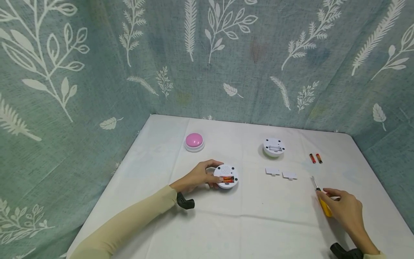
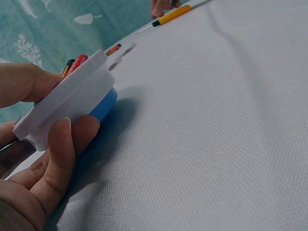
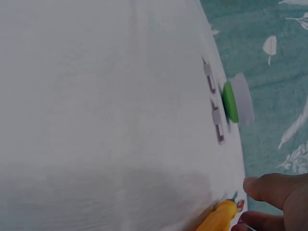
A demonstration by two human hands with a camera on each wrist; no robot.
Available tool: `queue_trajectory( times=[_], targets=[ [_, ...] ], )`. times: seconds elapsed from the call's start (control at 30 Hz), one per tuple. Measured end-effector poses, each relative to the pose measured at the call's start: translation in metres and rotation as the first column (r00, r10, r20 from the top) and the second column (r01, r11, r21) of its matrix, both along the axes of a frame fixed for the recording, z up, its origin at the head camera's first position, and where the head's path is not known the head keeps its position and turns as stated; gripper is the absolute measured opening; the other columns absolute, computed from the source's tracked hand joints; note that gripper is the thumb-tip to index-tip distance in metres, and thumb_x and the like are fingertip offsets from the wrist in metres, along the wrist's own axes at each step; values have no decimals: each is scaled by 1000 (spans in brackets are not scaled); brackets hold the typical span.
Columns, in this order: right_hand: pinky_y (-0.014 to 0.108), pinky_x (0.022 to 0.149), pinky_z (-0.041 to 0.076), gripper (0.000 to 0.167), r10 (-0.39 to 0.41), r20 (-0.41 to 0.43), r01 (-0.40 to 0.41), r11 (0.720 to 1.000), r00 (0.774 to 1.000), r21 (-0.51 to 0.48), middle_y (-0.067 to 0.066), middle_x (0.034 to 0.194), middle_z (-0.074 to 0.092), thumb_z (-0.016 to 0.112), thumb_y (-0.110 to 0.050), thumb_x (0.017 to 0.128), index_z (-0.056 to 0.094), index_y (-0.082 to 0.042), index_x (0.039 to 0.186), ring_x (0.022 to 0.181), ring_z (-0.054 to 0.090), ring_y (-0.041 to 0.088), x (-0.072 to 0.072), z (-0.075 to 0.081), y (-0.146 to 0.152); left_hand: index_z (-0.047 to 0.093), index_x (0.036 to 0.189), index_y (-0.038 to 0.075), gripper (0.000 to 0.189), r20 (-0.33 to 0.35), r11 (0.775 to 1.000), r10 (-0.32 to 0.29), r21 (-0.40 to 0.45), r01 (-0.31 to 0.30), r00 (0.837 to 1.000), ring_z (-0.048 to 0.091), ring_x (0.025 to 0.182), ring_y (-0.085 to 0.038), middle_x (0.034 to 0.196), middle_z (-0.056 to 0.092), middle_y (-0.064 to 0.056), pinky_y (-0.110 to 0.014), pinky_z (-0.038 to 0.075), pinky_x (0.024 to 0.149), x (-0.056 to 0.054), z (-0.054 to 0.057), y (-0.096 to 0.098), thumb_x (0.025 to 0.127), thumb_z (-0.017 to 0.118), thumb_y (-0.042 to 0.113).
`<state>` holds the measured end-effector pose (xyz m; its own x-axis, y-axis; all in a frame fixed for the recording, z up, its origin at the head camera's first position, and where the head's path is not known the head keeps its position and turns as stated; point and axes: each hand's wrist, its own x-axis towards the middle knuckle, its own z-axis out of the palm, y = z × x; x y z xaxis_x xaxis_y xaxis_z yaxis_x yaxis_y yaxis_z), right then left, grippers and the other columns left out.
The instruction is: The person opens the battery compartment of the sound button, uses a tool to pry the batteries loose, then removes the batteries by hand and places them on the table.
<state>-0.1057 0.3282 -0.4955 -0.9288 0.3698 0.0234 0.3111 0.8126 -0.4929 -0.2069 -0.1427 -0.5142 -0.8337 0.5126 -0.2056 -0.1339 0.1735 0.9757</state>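
My left hand [image 1: 198, 176] holds an upturned push button [image 1: 228, 184] with a white base, speaker holes and red batteries [image 1: 228, 179] in its compartment. In the left wrist view, the button's blue dome [image 2: 107, 103] points down, fingers grip its side and the thumb lies over the top by the batteries. My right hand [image 1: 347, 208] is beside a yellow-handled screwdriver [image 1: 326, 208], thumb and fingers parted in the right wrist view. Whether a fingertip touches the handle is hard to tell. The screwdriver's metal tip points away toward the back of the table.
A pink button [image 1: 194, 140] stands at the back left. An upturned green button [image 1: 274, 147] shows its bare battery compartment. Two white battery covers [image 1: 272, 171] lie in front of it, and two red batteries [image 1: 312, 158] to its right. Patterned curtain [image 1: 226, 72] borders the white table [image 1: 258, 230].
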Motion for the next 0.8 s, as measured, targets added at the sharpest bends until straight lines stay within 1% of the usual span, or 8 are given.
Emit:
queue_trajectory(
  times=[0.13,0.23,0.27,0.33,0.4,0.47,0.67,0.8],
  targets=[
    [28,54,44,48,83,-50,-83,997,995,5,23,100,69,77,-35,94,72,6,118,78,57,28,-7,7,-7,58,141,20,66,-4,1000,3,2,-3,1000,74,80,-31,137,56,-8,-35,59,68,0,-1,0,83,88,18],
    [28,57,43,44,185,-119,-183,983,976,28,19,97,71,80,-33,92,74,3,117,79,60,28,-15,13,-18,59,141,20,65,3,1000,6,6,-6,1000,74,79,-31,135,58,-8,-35,59,67,0,-2,-1,83,88,18],
    [28,58,43,42,220,-147,-218,975,964,36,17,95,72,80,-32,92,75,2,116,80,61,28,-17,15,-23,59,141,20,65,2,1000,6,10,-6,1000,73,79,-31,135,58,-9,-35,59,66,0,-2,-1,83,88,18],
    [29,60,44,38,296,-201,-292,955,934,50,14,94,73,82,-30,91,76,0,115,80,64,27,-23,19,-33,59,141,20,65,3,1000,4,10,-4,1000,74,79,-31,135,58,-8,-34,59,67,0,-3,-1,83,88,18],
    [29,61,45,36,355,-237,-357,933,904,39,10,94,74,82,-29,91,77,-3,115,81,65,26,-28,23,-43,58,141,20,66,1,1000,-1,14,1,1000,73,80,-31,136,57,-7,-34,59,67,-1,-3,-1,83,88,18],
    [27,61,47,34,399,-258,-407,913,880,27,7,94,74,82,-29,91,78,-6,115,81,65,23,-33,24,-55,58,142,19,66,-1,1000,-2,16,2,1000,73,80,-31,137,57,-7,-34,59,67,-1,-3,-1,83,88,18],
    [27,63,48,27,500,-245,-520,854,831,-20,0,94,73,82,-26,90,80,-9,111,79,62,16,-51,22,-95,58,142,19,66,0,1000,-2,18,2,1000,73,80,-30,137,56,-8,-33,58,66,-1,-2,0,84,88,19],
    [27,63,47,24,571,-235,-594,804,787,-33,-5,89,70,83,-24,90,81,-10,110,77,60,13,-58,21,-122,58,142,20,66,-6,1000,-2,15,2,1000,73,80,-31,139,54,-8,-34,59,67,-1,-2,0,83,88,17]
  ],
)
